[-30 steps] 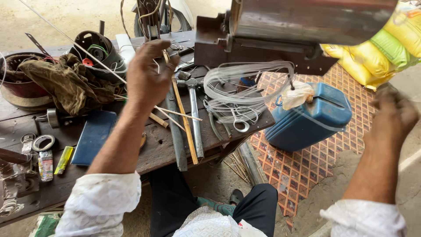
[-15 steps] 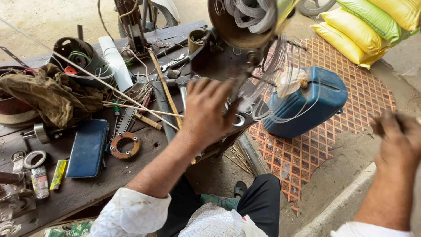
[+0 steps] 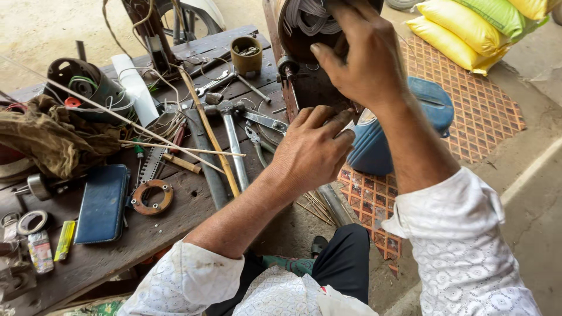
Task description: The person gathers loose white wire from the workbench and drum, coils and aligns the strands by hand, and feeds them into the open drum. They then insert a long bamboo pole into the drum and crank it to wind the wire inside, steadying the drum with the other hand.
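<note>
Up close, your right hand [image 3: 366,55] curls its grip over the rim of the round motor housing [image 3: 304,35], fingers pressed onto the wire windings [image 3: 307,14], while your left hand [image 3: 310,152] braces the rusty frame [image 3: 304,93] below, fingers bent against it, steadying it at the counter [image 3: 175,222] edge beside the hammer [image 3: 228,134].

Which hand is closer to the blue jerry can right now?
Left. The left hand rests at the bench edge right beside the blue jerry can; the right hand is raised above it on the winding machine.
</note>
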A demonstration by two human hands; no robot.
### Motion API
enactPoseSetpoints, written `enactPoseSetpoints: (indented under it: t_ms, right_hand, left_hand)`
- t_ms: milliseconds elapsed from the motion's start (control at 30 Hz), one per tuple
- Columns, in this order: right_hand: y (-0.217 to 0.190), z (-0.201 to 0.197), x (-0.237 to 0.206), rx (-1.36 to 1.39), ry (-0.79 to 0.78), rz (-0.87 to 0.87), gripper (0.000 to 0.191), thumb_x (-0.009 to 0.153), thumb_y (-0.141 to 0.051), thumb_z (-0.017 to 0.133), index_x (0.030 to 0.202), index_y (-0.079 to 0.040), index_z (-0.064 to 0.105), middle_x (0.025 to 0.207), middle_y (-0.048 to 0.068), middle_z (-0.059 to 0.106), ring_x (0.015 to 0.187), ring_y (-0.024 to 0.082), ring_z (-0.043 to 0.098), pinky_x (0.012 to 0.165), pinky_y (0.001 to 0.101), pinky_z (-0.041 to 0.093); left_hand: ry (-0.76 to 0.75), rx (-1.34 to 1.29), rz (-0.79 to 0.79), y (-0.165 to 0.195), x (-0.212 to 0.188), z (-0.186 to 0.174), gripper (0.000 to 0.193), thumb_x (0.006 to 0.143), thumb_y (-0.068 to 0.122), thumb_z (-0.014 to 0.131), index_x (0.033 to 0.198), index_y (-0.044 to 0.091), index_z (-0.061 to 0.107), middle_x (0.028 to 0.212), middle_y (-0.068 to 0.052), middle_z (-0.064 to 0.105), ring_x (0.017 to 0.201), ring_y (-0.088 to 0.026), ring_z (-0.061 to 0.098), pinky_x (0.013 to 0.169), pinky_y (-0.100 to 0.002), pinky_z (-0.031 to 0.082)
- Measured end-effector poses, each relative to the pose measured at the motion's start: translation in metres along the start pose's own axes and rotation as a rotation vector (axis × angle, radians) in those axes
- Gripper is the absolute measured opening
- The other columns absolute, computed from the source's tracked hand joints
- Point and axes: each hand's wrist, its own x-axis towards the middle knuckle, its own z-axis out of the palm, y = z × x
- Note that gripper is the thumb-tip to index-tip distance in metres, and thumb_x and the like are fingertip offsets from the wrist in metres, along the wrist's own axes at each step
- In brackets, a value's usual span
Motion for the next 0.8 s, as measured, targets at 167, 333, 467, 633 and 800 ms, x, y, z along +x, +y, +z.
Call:
enactPoseSetpoints:
  t_ms: [167, 333, 467, 633, 800]
  right_hand:
    - [0.008, 0.022, -0.003, -0.170, -0.011, 0.006, 0.056, 0.090, -0.020, 0.088, 0.135, 0.001, 0.061, 0.117, 0.023, 0.070, 0.096, 0.041, 0.071, 0.081, 0.0472, 0.058]
    - [0.013, 0.042, -0.004, -0.201, -0.085, 0.123, 0.062, 0.084, -0.027, 0.087, 0.132, -0.001, 0.058, 0.114, 0.023, 0.069, 0.088, 0.041, 0.072, 0.075, 0.0499, 0.059]
    - [0.001, 0.053, -0.006, -0.168, -0.068, 0.253, 0.051, 0.084, -0.016, 0.077, 0.131, -0.004, 0.059, 0.117, 0.018, 0.070, 0.092, 0.038, 0.075, 0.079, 0.0479, 0.061]
    - [-0.001, 0.062, -0.016, -0.140, 0.110, 0.174, 0.062, 0.073, -0.002, 0.068, 0.133, 0.006, 0.054, 0.122, 0.027, 0.067, 0.074, 0.035, 0.075, 0.070, 0.0452, 0.061]
    - [0.018, 0.077, -0.028, -0.272, -0.034, 0.205, 0.032, 0.083, -0.011, 0.069, 0.114, -0.005, 0.067, 0.086, 0.020, 0.071, 0.066, 0.039, 0.070, 0.055, 0.0496, 0.056]
  left_hand:
    - [-0.030, -0.082, 0.007, -0.011, -0.003, -0.007, 0.014, 0.092, 0.022, 0.074, 0.099, 0.010, 0.074, 0.125, -0.007, 0.073, 0.106, -0.027, 0.060, 0.095, -0.042, 0.049]
    - [0.002, -0.078, 0.056, -0.011, -0.002, -0.006, 0.013, 0.090, 0.022, 0.076, 0.094, 0.010, 0.073, 0.120, -0.009, 0.074, 0.103, -0.025, 0.063, 0.091, -0.041, 0.050]
    - [-0.009, -0.025, 0.107, -0.012, 0.000, -0.005, 0.014, 0.087, 0.022, 0.079, 0.095, 0.011, 0.075, 0.107, -0.007, 0.074, 0.105, -0.026, 0.065, 0.093, -0.042, 0.050]
    - [-0.046, -0.050, 0.165, -0.018, 0.009, -0.011, 0.014, 0.085, 0.018, 0.080, 0.094, 0.009, 0.076, 0.099, -0.006, 0.075, 0.101, -0.025, 0.068, 0.090, -0.041, 0.051]
    - [-0.053, -0.166, 0.147, -0.011, 0.007, -0.014, 0.012, 0.086, 0.017, 0.081, 0.088, 0.007, 0.075, 0.093, -0.008, 0.074, 0.092, -0.027, 0.067, 0.083, -0.042, 0.051]
